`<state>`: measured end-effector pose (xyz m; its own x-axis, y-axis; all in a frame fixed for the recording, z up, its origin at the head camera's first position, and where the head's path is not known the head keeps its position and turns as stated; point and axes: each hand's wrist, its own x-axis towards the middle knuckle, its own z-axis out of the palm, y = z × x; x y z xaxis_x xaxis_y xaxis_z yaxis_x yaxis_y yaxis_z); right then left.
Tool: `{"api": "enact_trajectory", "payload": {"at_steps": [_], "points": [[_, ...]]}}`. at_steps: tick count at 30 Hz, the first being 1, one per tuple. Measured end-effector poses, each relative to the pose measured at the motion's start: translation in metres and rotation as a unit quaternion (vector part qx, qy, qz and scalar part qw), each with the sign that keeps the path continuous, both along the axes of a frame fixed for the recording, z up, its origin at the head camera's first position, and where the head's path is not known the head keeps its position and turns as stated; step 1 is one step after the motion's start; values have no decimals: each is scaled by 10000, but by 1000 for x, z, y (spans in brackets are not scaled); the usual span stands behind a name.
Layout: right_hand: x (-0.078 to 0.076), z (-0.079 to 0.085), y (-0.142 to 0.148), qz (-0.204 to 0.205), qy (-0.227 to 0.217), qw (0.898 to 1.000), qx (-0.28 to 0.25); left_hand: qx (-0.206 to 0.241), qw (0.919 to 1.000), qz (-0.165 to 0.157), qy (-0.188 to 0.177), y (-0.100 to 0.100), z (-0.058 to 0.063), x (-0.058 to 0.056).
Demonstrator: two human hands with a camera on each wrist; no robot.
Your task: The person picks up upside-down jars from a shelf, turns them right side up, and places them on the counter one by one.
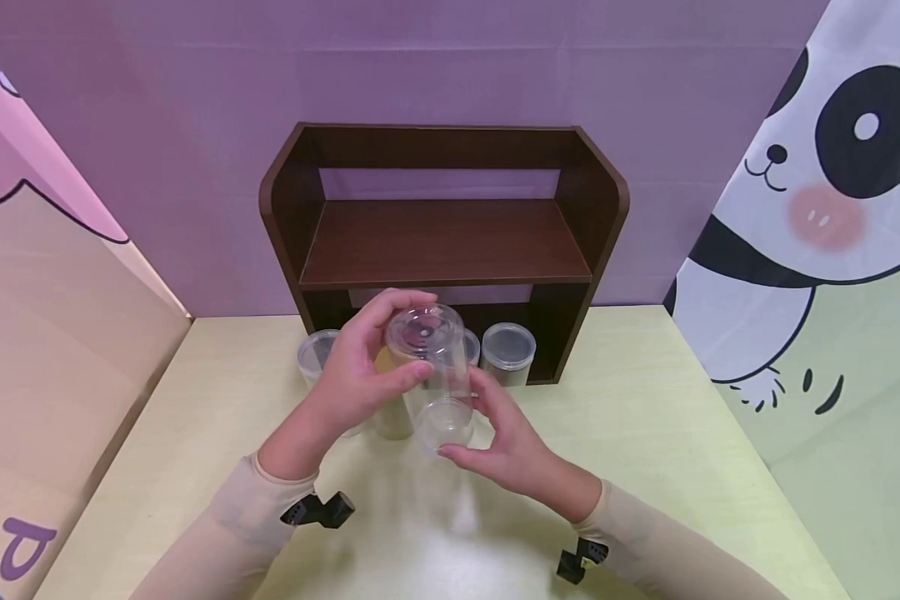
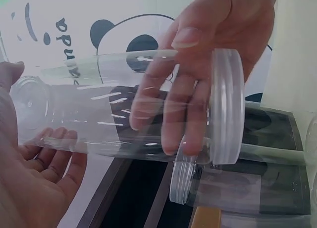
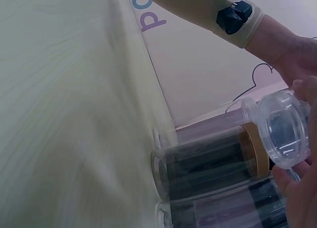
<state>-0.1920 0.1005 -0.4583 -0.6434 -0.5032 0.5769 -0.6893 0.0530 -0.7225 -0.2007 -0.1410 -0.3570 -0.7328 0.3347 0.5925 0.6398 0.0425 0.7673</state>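
Note:
Both hands hold one clear plastic jar [image 1: 450,379], its base up and its clear screw lid [image 2: 228,107] down. My left hand [image 1: 356,367] grips the base end, thumb in front and fingers behind. At the lid end, my right hand [image 1: 513,442] holds the jar between thumb and fingers. In the left wrist view the jar's wall [image 2: 94,104] is see-through, and nothing shows inside. Behind it stand a jar with a tan lid [image 3: 255,149], partly hidden by the left hand in the head view, and a clear-lidded jar [image 1: 317,354] to its left.
A dark brown two-tier shelf [image 1: 446,242] stands at the table's back, against a purple backdrop. Another clear-lidded jar [image 1: 508,350] stands at the right of its lower tier, with one more partly hidden beside it. Printed panels [image 1: 810,250] border the pale table [image 1: 630,400].

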Motion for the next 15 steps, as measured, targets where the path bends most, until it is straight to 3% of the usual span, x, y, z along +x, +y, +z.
{"api": "enact_trajectory", "payload": {"at_steps": [5,15], "points": [[0,-4,1,93,-549,9984,47,278,9994,-191,75,0,0,-4],[0,-5,3,118,-737,9972,-10,512,9981,-346,30,-4,2,-5]]}}
